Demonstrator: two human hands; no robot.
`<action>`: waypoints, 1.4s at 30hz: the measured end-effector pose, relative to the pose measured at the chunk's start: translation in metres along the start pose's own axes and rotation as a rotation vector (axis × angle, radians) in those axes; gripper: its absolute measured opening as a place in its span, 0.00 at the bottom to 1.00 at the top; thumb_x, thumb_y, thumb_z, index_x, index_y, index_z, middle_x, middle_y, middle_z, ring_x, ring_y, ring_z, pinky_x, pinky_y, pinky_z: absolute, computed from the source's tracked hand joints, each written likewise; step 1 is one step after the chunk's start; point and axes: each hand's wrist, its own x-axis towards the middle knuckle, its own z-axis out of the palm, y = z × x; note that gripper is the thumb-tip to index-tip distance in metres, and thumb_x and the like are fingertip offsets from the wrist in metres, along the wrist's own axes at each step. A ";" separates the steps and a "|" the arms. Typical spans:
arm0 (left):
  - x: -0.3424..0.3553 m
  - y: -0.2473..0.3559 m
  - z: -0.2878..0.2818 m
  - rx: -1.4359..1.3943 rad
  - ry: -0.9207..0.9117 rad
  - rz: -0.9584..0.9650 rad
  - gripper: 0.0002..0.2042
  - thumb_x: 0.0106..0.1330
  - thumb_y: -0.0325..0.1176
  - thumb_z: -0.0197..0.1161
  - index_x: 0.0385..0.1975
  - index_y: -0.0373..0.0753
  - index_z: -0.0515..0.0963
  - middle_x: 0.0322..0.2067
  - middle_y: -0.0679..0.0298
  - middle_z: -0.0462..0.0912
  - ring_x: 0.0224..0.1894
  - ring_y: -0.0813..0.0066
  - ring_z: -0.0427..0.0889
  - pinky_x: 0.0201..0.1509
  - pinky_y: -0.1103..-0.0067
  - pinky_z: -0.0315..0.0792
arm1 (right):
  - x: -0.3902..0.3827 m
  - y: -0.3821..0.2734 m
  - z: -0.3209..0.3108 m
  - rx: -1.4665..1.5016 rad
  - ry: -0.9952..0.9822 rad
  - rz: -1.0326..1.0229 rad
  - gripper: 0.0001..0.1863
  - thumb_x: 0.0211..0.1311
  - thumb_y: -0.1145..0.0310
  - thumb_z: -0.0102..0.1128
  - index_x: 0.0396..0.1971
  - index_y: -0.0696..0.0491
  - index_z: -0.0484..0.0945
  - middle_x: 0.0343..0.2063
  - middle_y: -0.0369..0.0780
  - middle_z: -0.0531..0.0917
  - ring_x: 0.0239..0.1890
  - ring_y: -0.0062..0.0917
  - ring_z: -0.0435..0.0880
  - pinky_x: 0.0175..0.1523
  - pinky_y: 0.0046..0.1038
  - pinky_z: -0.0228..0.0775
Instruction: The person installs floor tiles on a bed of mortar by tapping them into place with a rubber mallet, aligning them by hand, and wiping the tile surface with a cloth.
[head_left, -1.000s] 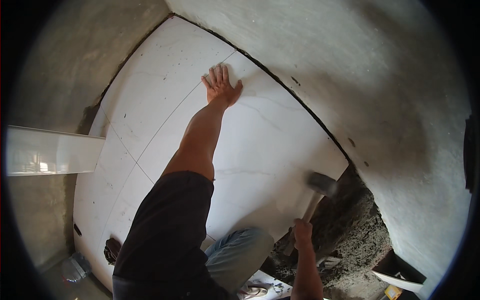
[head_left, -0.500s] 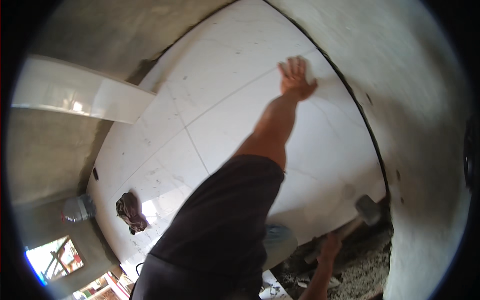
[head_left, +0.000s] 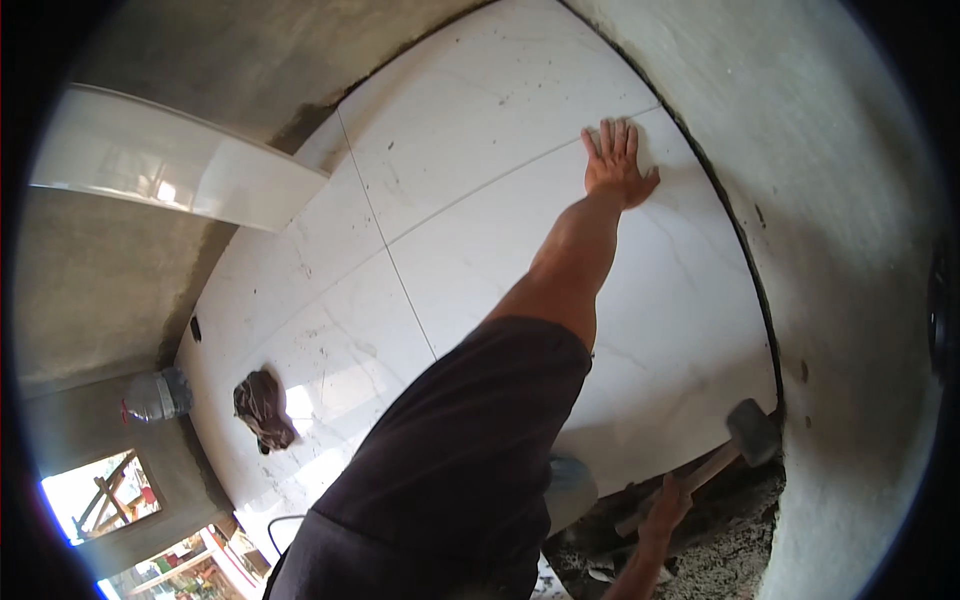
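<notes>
The left hand lies flat and open, fingers spread, pressed palm-down on a large white tile near its far edge, holding nothing. This tile sits among other white tiles on the floor, thin joints running between them, with grey cement wall curving along the right side just past a dark gap. The right hand is closed round the wooden handle of a mallet, low at the right; the mallet's grey head hangs just above the near corner of the tile, over rough dark mortar. The dark sleeve fills the lower middle. Well to the left, a crumpled brown rag rests on a tile, and a plastic bottle stands by the wall beyond it. A long white tile strip leans at the upper left.
</notes>
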 end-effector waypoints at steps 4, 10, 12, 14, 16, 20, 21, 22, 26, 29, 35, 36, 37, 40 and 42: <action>0.008 -0.004 -0.007 0.020 0.049 0.015 0.40 0.65 0.61 0.38 0.71 0.42 0.41 0.73 0.63 0.37 0.74 0.61 0.30 0.72 0.54 0.24 | 0.000 0.005 -0.003 -0.034 -0.022 -0.126 0.11 0.58 0.65 0.57 0.23 0.55 0.69 0.19 0.32 0.67 0.23 0.20 0.64 0.29 0.30 0.57; 0.000 -0.008 0.002 0.022 0.028 0.010 0.40 0.65 0.61 0.37 0.71 0.41 0.41 0.73 0.62 0.37 0.74 0.60 0.30 0.72 0.53 0.24 | -0.022 0.009 0.001 -0.027 -0.120 -0.026 0.12 0.55 0.66 0.57 0.18 0.55 0.68 0.16 0.30 0.66 0.21 0.16 0.62 0.26 0.28 0.55; 0.004 -0.006 0.001 0.023 0.026 0.007 0.40 0.66 0.61 0.36 0.71 0.41 0.41 0.73 0.62 0.37 0.74 0.59 0.31 0.72 0.52 0.24 | -0.026 0.000 0.002 -0.245 -0.245 0.078 0.12 0.54 0.67 0.57 0.17 0.54 0.69 0.16 0.29 0.66 0.20 0.15 0.62 0.25 0.27 0.55; -0.001 -0.005 0.009 0.006 0.048 0.012 0.40 0.66 0.61 0.36 0.71 0.41 0.41 0.73 0.62 0.37 0.74 0.59 0.30 0.72 0.52 0.24 | -0.046 -0.014 0.002 0.018 -0.112 -0.148 0.11 0.53 0.67 0.56 0.16 0.55 0.69 0.15 0.30 0.67 0.20 0.15 0.62 0.25 0.26 0.55; -0.003 0.004 0.006 0.007 0.021 0.015 0.40 0.66 0.61 0.37 0.71 0.41 0.41 0.73 0.62 0.37 0.74 0.60 0.30 0.72 0.53 0.24 | -0.022 0.023 -0.002 -0.031 -0.060 -0.088 0.10 0.52 0.68 0.56 0.16 0.55 0.70 0.15 0.30 0.67 0.20 0.15 0.62 0.25 0.26 0.55; 0.010 -0.009 -0.009 0.027 0.031 -0.003 0.40 0.65 0.61 0.37 0.71 0.41 0.41 0.73 0.62 0.37 0.74 0.61 0.29 0.72 0.54 0.24 | -0.043 -0.022 -0.005 -0.059 -0.240 0.014 0.12 0.52 0.68 0.57 0.15 0.56 0.69 0.16 0.30 0.68 0.20 0.16 0.63 0.25 0.27 0.56; 0.007 -0.002 -0.003 0.002 0.036 0.013 0.40 0.65 0.61 0.38 0.71 0.41 0.40 0.73 0.62 0.37 0.74 0.61 0.29 0.72 0.54 0.24 | -0.042 -0.012 -0.003 -0.067 -0.223 0.023 0.12 0.52 0.68 0.57 0.15 0.56 0.69 0.16 0.30 0.68 0.20 0.16 0.63 0.25 0.27 0.56; -0.001 0.005 0.006 -0.013 0.021 0.018 0.40 0.65 0.61 0.38 0.71 0.41 0.40 0.73 0.62 0.37 0.74 0.61 0.29 0.72 0.54 0.24 | -0.038 0.007 0.004 0.049 -0.059 0.000 0.12 0.52 0.68 0.57 0.14 0.56 0.68 0.15 0.30 0.67 0.18 0.16 0.64 0.24 0.28 0.55; 0.006 -0.008 -0.007 0.050 0.038 0.001 0.40 0.65 0.61 0.37 0.71 0.42 0.40 0.73 0.62 0.37 0.74 0.62 0.30 0.73 0.55 0.24 | -0.036 -0.014 -0.009 -0.218 -0.264 -0.012 0.13 0.53 0.67 0.56 0.15 0.56 0.67 0.13 0.29 0.66 0.16 0.16 0.64 0.23 0.27 0.54; -0.002 0.000 0.003 0.057 0.024 0.001 0.40 0.66 0.61 0.37 0.71 0.42 0.41 0.73 0.63 0.37 0.74 0.63 0.31 0.73 0.55 0.25 | -0.033 0.014 0.022 0.323 0.060 -0.037 0.12 0.52 0.68 0.56 0.16 0.56 0.68 0.14 0.29 0.67 0.17 0.15 0.65 0.23 0.25 0.55; 0.003 -0.001 -0.004 0.096 0.005 -0.003 0.39 0.66 0.61 0.36 0.72 0.44 0.41 0.73 0.64 0.37 0.74 0.64 0.32 0.73 0.56 0.26 | -0.045 -0.018 0.024 0.243 0.029 -0.152 0.13 0.54 0.66 0.59 0.16 0.51 0.66 0.12 0.29 0.63 0.16 0.16 0.61 0.23 0.32 0.53; 0.000 0.005 -0.004 0.100 -0.011 -0.008 0.39 0.66 0.61 0.37 0.72 0.44 0.41 0.73 0.65 0.37 0.74 0.64 0.32 0.73 0.57 0.26 | -0.036 -0.012 0.017 0.253 0.045 -0.155 0.13 0.54 0.66 0.59 0.16 0.51 0.66 0.12 0.29 0.63 0.16 0.16 0.61 0.23 0.32 0.53; 0.003 0.007 -0.005 0.092 -0.009 0.008 0.39 0.66 0.61 0.37 0.72 0.44 0.41 0.73 0.65 0.37 0.74 0.64 0.32 0.73 0.57 0.26 | -0.020 -0.001 0.007 0.016 -0.081 -0.043 0.13 0.54 0.66 0.59 0.16 0.51 0.67 0.12 0.29 0.64 0.16 0.17 0.61 0.23 0.32 0.54; 0.000 0.002 -0.006 0.136 -0.047 -0.027 0.39 0.66 0.60 0.37 0.72 0.44 0.41 0.73 0.66 0.37 0.74 0.64 0.32 0.73 0.57 0.26 | -0.032 -0.028 0.007 -0.067 -0.211 -0.038 0.13 0.54 0.66 0.59 0.16 0.53 0.68 0.13 0.28 0.65 0.17 0.17 0.61 0.23 0.32 0.54; -0.005 0.005 0.000 0.126 -0.041 -0.024 0.39 0.66 0.60 0.37 0.72 0.44 0.41 0.73 0.66 0.37 0.74 0.64 0.32 0.73 0.57 0.26 | -0.034 -0.018 -0.001 0.071 -0.186 -0.126 0.13 0.54 0.66 0.59 0.16 0.53 0.68 0.13 0.28 0.66 0.17 0.16 0.61 0.23 0.32 0.54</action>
